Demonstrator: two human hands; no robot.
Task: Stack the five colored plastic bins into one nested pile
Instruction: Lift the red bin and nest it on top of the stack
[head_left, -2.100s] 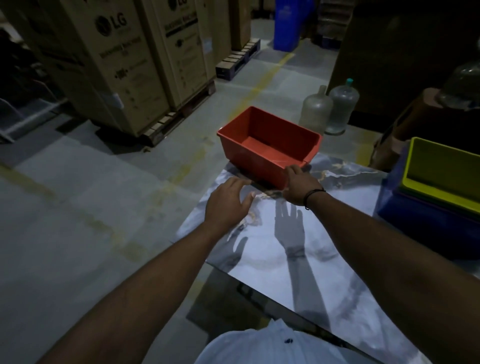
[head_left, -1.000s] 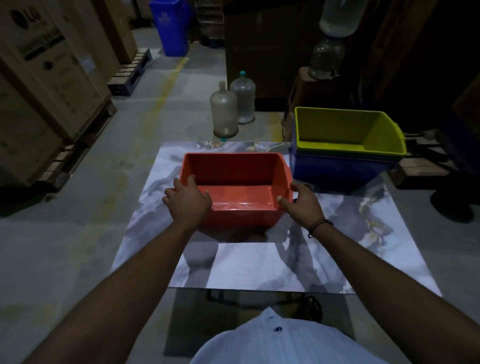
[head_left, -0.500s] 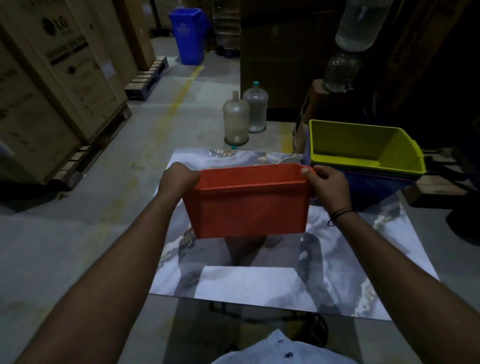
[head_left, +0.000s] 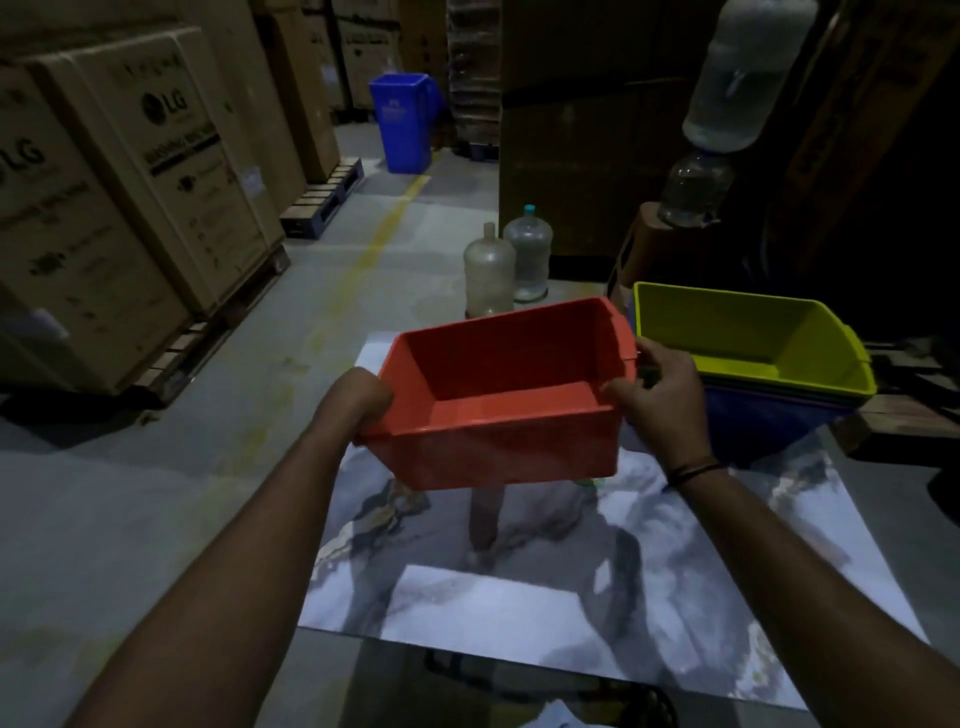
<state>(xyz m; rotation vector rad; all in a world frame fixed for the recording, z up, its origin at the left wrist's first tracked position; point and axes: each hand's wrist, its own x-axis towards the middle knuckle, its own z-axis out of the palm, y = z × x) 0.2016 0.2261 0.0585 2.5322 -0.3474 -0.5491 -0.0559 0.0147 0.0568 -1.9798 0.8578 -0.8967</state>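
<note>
— Where's the red bin (head_left: 498, 400) right now?

— Up in the air over the marble-patterned table (head_left: 519, 597), tilted so its right end sits higher than the left. Nothing of it touches the tabletop.

— And how is it held?

— By both short ends. The left hand (head_left: 358, 397) is clenched around the left rim, fingers tucked under the lip. The right hand (head_left: 660, 395) grips the right end, thumb lying over the rim into the opening, the other fingers behind the wall. The bin spans the gap between the two hands.

— The rest of the pile?

— Just to the right, at the table's far right corner: a yellow bin (head_left: 753, 338) nested on top, a blue bin (head_left: 769, 426) at the bottom, thin coloured rims between them. The red bin's right end is near the yellow one's left wall; touching or not, I cannot tell.
</note>
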